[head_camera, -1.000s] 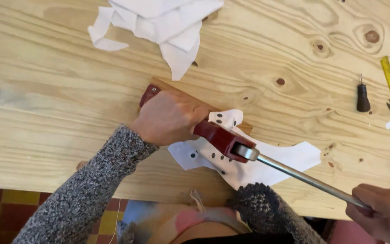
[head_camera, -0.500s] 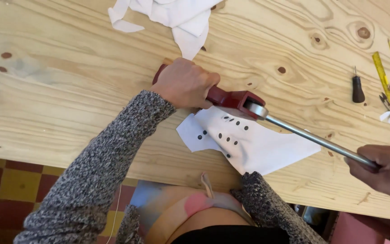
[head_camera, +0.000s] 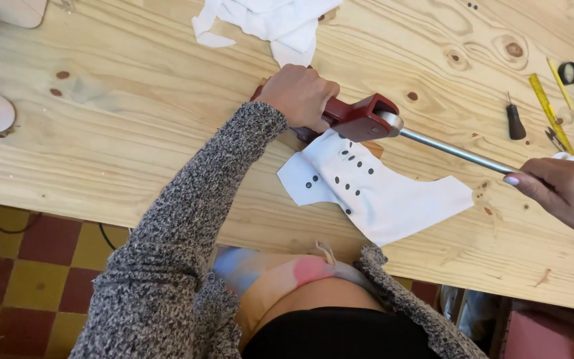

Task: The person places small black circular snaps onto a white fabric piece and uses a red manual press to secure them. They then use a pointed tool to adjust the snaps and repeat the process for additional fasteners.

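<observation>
The red press tool (head_camera: 357, 118) sits on the pale wooden counter (head_camera: 134, 100), and everything else is placed from it. The left hand (head_camera: 300, 96) lies over the tool's rear end, fingers curled down and clenched on the red body, pinning it to the counter. From the tool's front a long steel lever (head_camera: 456, 151) runs out to the right and slightly toward the person; the right hand (head_camera: 566, 189) is closed around its far end. Just in front of the tool, with one edge tucked under its head, lies a white cut piece of material (head_camera: 380, 193) carrying two short rows of dark eyelets or holes. It looks thin, light and pliable, likely to slide or buckle if nudged, so it is best handled by its flat edges. The tool looks heavy and rigid, cast metal by its appearance, firmest held at the body and worked from the lever's tip. Beyond the tool lie more white cut pieces (head_camera: 267, 20); off past the lever are a dark-handled awl (head_camera: 514, 121) and a yellow ruler (head_camera: 549, 110).
</observation>
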